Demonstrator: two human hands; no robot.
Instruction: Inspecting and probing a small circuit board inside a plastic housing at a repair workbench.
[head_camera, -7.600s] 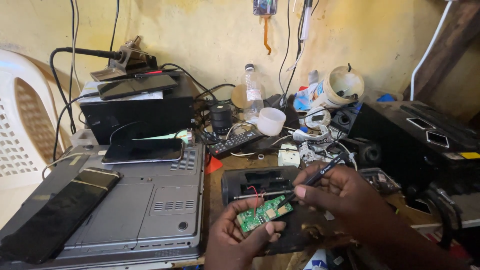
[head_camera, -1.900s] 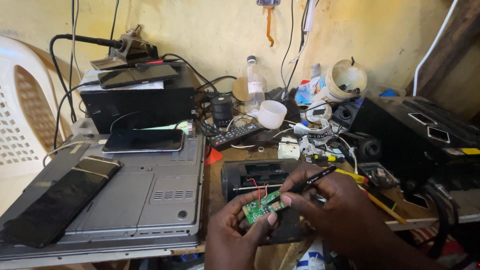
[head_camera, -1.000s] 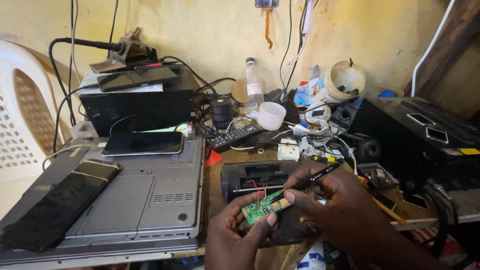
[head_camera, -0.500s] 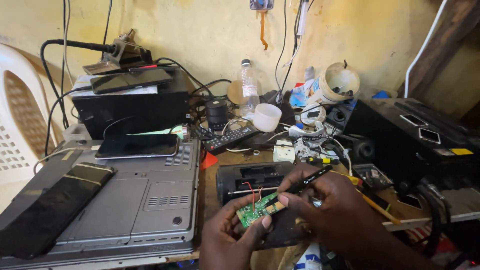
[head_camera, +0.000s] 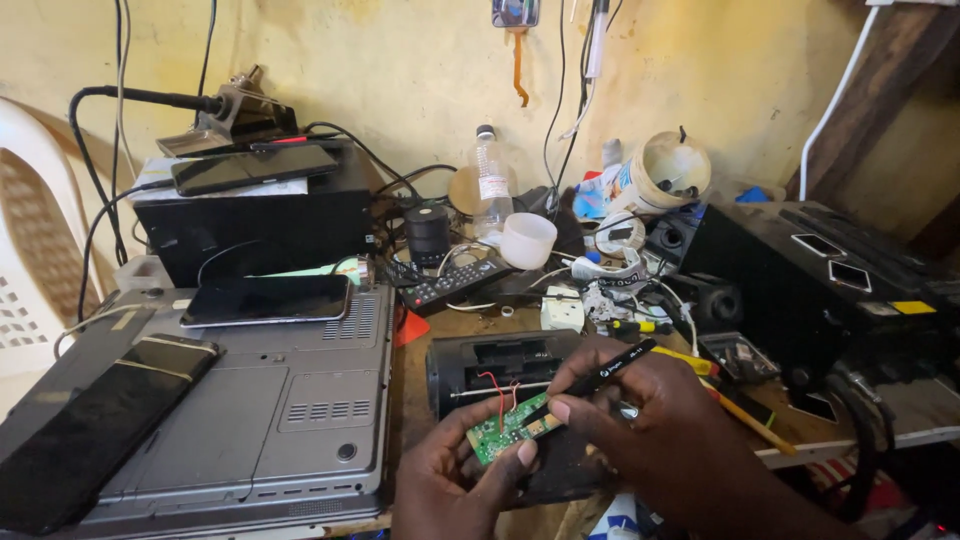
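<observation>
The left hand (head_camera: 455, 490) pinches a small green circuit board (head_camera: 510, 432) by its near edge, thumb on top and fingers under, tilting the component side up so it faces the eye. The right hand (head_camera: 650, 425) is closed pen-fashion on a thin black tool (head_camera: 600, 377), probably tweezers or a probe, whose tip rests on the board's right end; the low, short grip suits fine pressing. Red wires (head_camera: 497, 388) run from the board's far edge to the black speaker casing (head_camera: 490, 362) just behind the hands, so the board stays tethered close to it (little slack shows). Left of the grip lies a grey upturned laptop (head_camera: 250, 420) carrying a dark phone (head_camera: 265, 300); further back sit a remote control (head_camera: 447, 283), a white cup (head_camera: 527, 240) and a plastic bottle (head_camera: 490, 190)
</observation>
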